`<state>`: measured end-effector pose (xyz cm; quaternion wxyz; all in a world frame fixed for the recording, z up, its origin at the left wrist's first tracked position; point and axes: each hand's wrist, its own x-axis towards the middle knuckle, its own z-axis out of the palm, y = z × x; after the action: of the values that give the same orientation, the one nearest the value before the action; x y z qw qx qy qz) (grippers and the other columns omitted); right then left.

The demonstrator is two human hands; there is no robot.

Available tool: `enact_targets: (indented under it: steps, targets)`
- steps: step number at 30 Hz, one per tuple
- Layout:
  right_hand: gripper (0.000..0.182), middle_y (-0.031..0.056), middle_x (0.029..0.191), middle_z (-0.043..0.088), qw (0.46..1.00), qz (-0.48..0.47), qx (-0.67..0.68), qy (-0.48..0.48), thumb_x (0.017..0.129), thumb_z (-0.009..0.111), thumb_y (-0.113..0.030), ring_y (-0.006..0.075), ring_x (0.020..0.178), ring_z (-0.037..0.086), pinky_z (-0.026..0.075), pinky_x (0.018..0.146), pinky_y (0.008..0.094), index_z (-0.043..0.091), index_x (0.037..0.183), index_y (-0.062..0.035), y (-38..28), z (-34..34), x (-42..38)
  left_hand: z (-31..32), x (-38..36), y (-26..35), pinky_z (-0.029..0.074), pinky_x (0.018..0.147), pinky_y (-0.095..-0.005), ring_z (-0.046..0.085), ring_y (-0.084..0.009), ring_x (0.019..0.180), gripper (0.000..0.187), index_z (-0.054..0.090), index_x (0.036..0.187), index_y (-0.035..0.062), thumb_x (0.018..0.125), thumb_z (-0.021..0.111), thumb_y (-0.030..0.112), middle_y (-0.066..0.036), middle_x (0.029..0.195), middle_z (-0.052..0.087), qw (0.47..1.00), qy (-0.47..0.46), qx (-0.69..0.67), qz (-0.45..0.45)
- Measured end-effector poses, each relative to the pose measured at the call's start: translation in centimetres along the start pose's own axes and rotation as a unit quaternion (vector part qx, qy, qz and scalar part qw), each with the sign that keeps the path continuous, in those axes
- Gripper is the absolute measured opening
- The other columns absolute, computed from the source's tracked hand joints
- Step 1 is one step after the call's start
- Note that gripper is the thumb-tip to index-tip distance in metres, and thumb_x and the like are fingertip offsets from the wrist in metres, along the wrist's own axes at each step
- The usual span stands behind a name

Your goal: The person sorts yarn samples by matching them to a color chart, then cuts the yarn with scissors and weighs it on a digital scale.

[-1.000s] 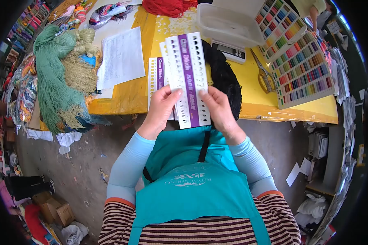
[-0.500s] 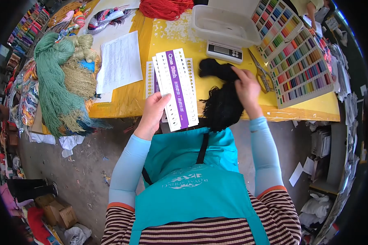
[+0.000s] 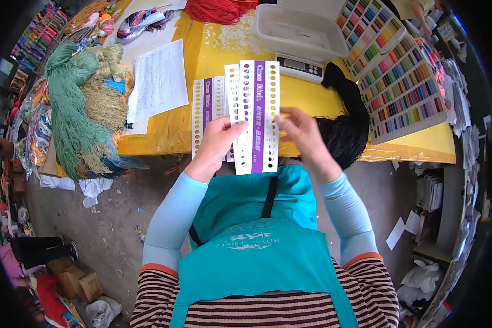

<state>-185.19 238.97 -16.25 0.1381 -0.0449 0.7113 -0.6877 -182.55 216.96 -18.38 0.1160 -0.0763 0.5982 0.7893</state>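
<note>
In front of my apron, my left hand [image 3: 216,143] is closed round a small stack of white punched thread cards, its thumb lying over the front ones. The front thread card [image 3: 259,117] has a purple "Cross Stitch" band and round holes down both sides. It is fanned to the right of the card behind it. At its right edge, the fingers of my right hand [image 3: 307,139] pinch the card, slightly blurred. More punched cards [image 3: 202,104] lie on the table behind my left hand. A black thread hank [image 3: 344,131] lies right of my right hand, its loose end near the table edge.
A digital scale [image 3: 300,66] and a clear plastic tub [image 3: 300,33] stand behind the cards. Thread colour charts [image 3: 404,93] lean at the right. Green thread hanks [image 3: 68,109], a written sheet [image 3: 158,79] and red yarn [image 3: 218,11] lie on the yellow table [image 3: 164,145].
My right hand has let go of the black hank, now lying farther right over the scissors' place, and come to the cards. My left hand has moved right, and the front card is fanned out.
</note>
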Motion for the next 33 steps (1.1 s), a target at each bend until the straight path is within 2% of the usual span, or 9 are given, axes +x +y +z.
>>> enact_targets:
  steps: [5, 8, 11, 19, 24, 26, 27, 30, 33]
  targets:
    - [0.022, 0.0128, 0.099, 0.07, 0.986, 0.053, 0.146, 0.056, 0.092, 0.061, -0.004, 0.0156, 0.083, 0.068, 0.055, 0.077, 0.0279, 0.061, 0.109, 0.0097, 2.4, 2.0, -0.2, 0.4, -0.2, -0.3, 0.051, 0.075, -0.0258, 0.064, -0.0134, 0.088, 0.03, 0.061, 0.115, -0.0049, 0.093, 0.064, 0.016, -0.009, 0.098, 0.069, 0.996, -0.008, 0.065, 0.056]
    - [0.022, 0.0132, 0.097, 0.07, 0.993, 0.056, 0.091, 0.054, 0.09, 0.061, -0.004, 0.0152, 0.083, 0.067, 0.054, 0.076, 0.0274, 0.062, 0.107, 0.0108, 3.1, -0.3, 1.1, -0.6, -0.2, -0.8, 0.051, 0.084, -0.0374, 0.064, -0.0332, 0.098, 0.033, 0.057, 0.121, -0.0005, 0.092, 0.062, 0.013, -0.016, 0.105, 0.067, 0.897, 0.101, 0.351, 0.247]
    - [0.024, 0.0111, 0.093, 0.07, 0.998, 0.047, 0.04, 0.023, 0.087, 0.064, -0.006, 0.0146, 0.08, 0.065, 0.052, 0.072, 0.0274, 0.064, 0.104, 0.011, 4.5, -0.2, 2.6, -1.2, -0.3, -1.2, 0.05, 0.092, -0.0394, 0.061, -0.0324, 0.109, 0.037, 0.055, 0.127, 0.0021, 0.093, 0.06, 0.013, -0.017, 0.12, 0.062, 0.794, 0.066, 0.492, 0.351]
    - [0.024, 0.0099, 0.09, 0.07, 0.997, 0.068, 0.04, 0.025, 0.087, 0.064, -0.007, 0.013, 0.076, 0.065, 0.052, 0.067, 0.0261, 0.065, 0.104, 0.0094, 5.2, 1.3, 4.1, -1.3, -0.8, -2.6, 0.031, 0.111, -0.0486, 0.042, -0.0318, 0.133, 0.042, 0.054, 0.132, 0.0048, 0.093, 0.057, 0.02, -0.011, 0.139, 0.051, 0.731, -0.002, 0.605, 0.316]
    - [0.036, 0.0247, 0.07, 0.062, 0.927, -0.015, -0.358, 0.108, 0.084, 0.064, -0.029, 0.0397, 0.066, 0.063, 0.05, 0.062, 0.042, 0.062, 0.079, 0.0064, 2.3, 0.3, 3.4, -1.4, -0.6, -3.0, 0.028, 0.112, -0.0509, 0.04, -0.0309, 0.134, 0.043, 0.053, 0.132, 0.0048, 0.094, 0.055, 0.022, -0.009, 0.141, 0.049, 0.719, -0.008, 0.633, 0.287]
    - [0.033, 0.02, 0.069, 0.064, 0.94, -0.02, -0.324, 0.107, 0.085, 0.065, -0.026, 0.0316, 0.062, 0.065, 0.051, 0.06, 0.0388, 0.063, 0.083, 0.0069, 2.9, -1.3, 3.8, -1.4, -0.8, -3.0, 0.028, 0.112, -0.0507, 0.04, -0.0306, 0.133, 0.043, 0.053, 0.132, 0.0045, 0.093, 0.056, 0.023, -0.009, 0.141, 0.049, 0.713, -0.008, 0.637, 0.292]
    - [0.029, 0.0128, 0.071, 0.067, 0.981, 0.009, -0.17, 0.092, 0.088, 0.065, -0.021, 0.0202, 0.06, 0.065, 0.051, 0.057, 0.0325, 0.066, 0.087, 0.008, 3.9, -2.0, 4.1, -1.4, -0.8, -2.9, 0.029, 0.112, -0.0504, 0.04, -0.0304, 0.133, 0.044, 0.053, 0.132, 0.0043, 0.092, 0.057, 0.023, -0.009, 0.14, 0.049, 0.707, -0.007, 0.642, 0.296]
    - [0.026, 0.0074, 0.076, 0.069, 0.994, 0.085, 0.019, 0.063, 0.091, 0.063, -0.016, 0.011, 0.063, 0.064, 0.05, 0.057, 0.0255, 0.066, 0.091, 0.0094, 2.4, -1.1, 3.4, -1.1, -0.8, -2.7, 0.029, 0.112, -0.05, 0.04, -0.0296, 0.133, 0.045, 0.053, 0.131, 0.0043, 0.09, 0.06, 0.022, -0.009, 0.139, 0.05, 0.702, -0.006, 0.649, 0.292]
    - [0.027, 0.0087, 0.078, 0.069, 0.995, 0.08, -0.042, 0.042, 0.091, 0.065, -0.018, 0.0107, 0.062, 0.062, 0.05, 0.057, 0.0242, 0.067, 0.09, 0.0095, 4.3, -0.4, 3.6, -1.1, -0.8, -2.6, 0.03, 0.111, -0.0497, 0.041, -0.029, 0.132, 0.046, 0.054, 0.131, 0.0045, 0.089, 0.062, 0.022, -0.009, 0.138, 0.05, 0.703, -0.004, 0.648, 0.292]
